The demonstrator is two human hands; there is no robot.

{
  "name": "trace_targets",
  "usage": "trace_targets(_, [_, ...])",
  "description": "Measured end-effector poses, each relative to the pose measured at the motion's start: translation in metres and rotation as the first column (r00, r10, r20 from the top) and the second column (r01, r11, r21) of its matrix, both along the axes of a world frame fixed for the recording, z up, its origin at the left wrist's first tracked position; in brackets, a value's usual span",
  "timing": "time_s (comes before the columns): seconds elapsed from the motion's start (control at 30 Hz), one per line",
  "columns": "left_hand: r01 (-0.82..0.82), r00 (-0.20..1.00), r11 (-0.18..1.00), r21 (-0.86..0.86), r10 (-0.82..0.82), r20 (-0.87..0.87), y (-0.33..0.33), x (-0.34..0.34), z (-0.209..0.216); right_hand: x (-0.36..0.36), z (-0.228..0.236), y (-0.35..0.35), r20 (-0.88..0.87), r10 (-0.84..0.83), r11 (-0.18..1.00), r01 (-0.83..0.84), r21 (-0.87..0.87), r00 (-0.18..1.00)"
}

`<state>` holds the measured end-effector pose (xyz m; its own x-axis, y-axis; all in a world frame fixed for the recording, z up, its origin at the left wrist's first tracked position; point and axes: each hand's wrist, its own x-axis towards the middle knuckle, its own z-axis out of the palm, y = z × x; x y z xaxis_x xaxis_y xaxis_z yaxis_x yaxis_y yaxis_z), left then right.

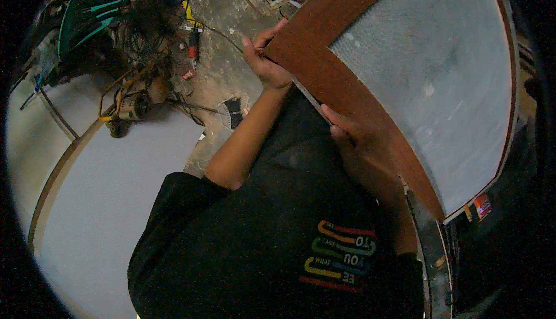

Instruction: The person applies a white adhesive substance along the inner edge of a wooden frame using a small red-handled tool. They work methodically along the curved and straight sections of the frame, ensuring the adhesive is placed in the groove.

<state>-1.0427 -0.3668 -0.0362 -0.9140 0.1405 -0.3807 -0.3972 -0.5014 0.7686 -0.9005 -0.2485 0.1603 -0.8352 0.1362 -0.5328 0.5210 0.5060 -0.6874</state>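
A large panel with a wide brown frame [353,84] and a grey mesh or sheet [434,81] inside it fills the upper right. It slants across in front of my body. My left hand [270,70] grips the frame's near left corner, with the thumb up and some fingers hidden behind the edge. Lower along the same edge, my right hand [359,139] holds the frame, its fingertips at the rim. The rest of that hand is in shadow.
To the left stands a big white panel [116,197]. A power tool [136,107] rests at its top edge beside tangled cables [153,32]. A green plastic chair-like object [69,26] lies beyond. A red and black tool [193,47] is on the stained floor [223,21].
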Motion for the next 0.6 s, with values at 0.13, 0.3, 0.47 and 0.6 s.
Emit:
trace_targets(0.13, [0.043, 0.998, 0.955, 0.293, -0.052, 0.023, -0.01, 0.0, -0.016, 0.008, -0.006, -0.005, 0.086, -0.163, 0.973, 0.175, -0.151, 0.983])
trace_targets(0.3, [0.042, 0.999, 0.931, 0.361, -0.043, -0.005, -0.008, -0.003, -0.031, 0.007, -0.019, -0.004, 0.092, -0.204, 0.948, 0.22, -0.23, 0.975])
trace_targets(0.47, [0.04, 0.991, 0.99, 0.136, -0.023, -0.131, -0.002, -0.001, -0.038, -0.001, -0.033, -0.006, 0.179, -0.165, 0.963, 0.198, -0.182, 0.97])
trace_targets(0.6, [-0.118, 0.981, 0.99, -0.073, 0.104, -0.166, -0.003, 0.007, -0.019, 0.004, -0.021, 0.001, 0.228, -0.11, 0.959, 0.163, -0.23, 0.967])
